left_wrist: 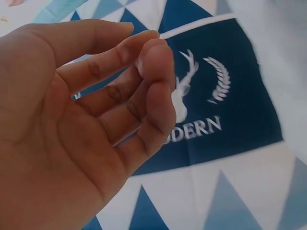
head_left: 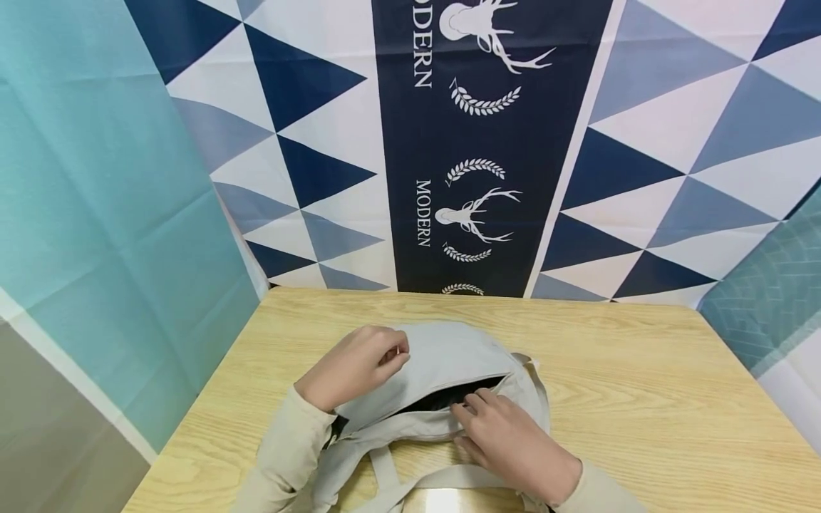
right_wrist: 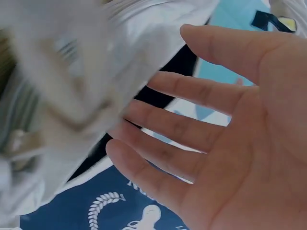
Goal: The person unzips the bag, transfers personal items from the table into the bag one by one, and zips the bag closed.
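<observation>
A pale grey backpack (head_left: 449,349) lies on the wooden table, its zipped opening (head_left: 442,399) parted to a dark inside. Above the bag's left part hovers my left hand (head_left: 362,363), fingers loosely curled; the left wrist view shows nothing in its palm. My right hand (head_left: 507,438) is at the near right edge of the opening, where its fingertips touch the fabric. In the right wrist view its fingers (right_wrist: 182,127) are spread and nearly straight, with some tips at or behind the edge of the pale cloth. The bag's contents cannot be made out.
Bag straps (head_left: 462,476) trail over the near side of the wooden table (head_left: 616,385). Behind the table hangs a patterned cloth (head_left: 327,171) with triangles and deer heads. A turquoise cloth (head_left: 96,214) hangs along the left side.
</observation>
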The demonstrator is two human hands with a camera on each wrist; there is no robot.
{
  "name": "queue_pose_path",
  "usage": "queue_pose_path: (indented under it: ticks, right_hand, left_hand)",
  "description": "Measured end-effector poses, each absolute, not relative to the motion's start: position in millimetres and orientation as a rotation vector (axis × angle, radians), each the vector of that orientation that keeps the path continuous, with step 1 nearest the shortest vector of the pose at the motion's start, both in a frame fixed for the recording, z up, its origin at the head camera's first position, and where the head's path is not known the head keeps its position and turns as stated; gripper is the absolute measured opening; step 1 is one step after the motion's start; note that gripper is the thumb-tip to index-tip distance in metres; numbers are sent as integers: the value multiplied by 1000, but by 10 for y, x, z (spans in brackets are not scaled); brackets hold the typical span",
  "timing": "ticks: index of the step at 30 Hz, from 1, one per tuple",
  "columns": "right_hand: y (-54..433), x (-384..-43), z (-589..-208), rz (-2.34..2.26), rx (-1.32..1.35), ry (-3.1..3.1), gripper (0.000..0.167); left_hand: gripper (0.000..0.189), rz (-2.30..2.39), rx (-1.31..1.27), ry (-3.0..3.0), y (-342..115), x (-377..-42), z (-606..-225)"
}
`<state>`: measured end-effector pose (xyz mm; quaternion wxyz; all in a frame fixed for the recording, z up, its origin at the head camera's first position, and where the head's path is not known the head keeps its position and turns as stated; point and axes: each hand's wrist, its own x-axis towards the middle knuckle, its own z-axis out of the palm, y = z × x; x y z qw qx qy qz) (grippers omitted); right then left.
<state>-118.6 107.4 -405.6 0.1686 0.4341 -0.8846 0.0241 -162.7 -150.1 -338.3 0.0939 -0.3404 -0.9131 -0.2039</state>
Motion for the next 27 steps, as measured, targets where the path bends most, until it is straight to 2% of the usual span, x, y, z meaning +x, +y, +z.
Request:
queue_pose_path:
  ticks: [12, 21, 27]
  right_hand:
    - [716, -970, -3771, 260, 1485, -2329, 20]
    - [9, -964, -3656, 34, 1742, -2131, 11]
    - [-408, -1065, -3887, -78, 1700, -2223, 14]
  left_hand:
    - [12, -626, -846, -2842, -2170, -1424, -3758]
    - [5, -1347, -936, -2947, -2552, -1315, -4123]
    - [25, -1508, -1002, -3004, -2690, -1269, -4226]
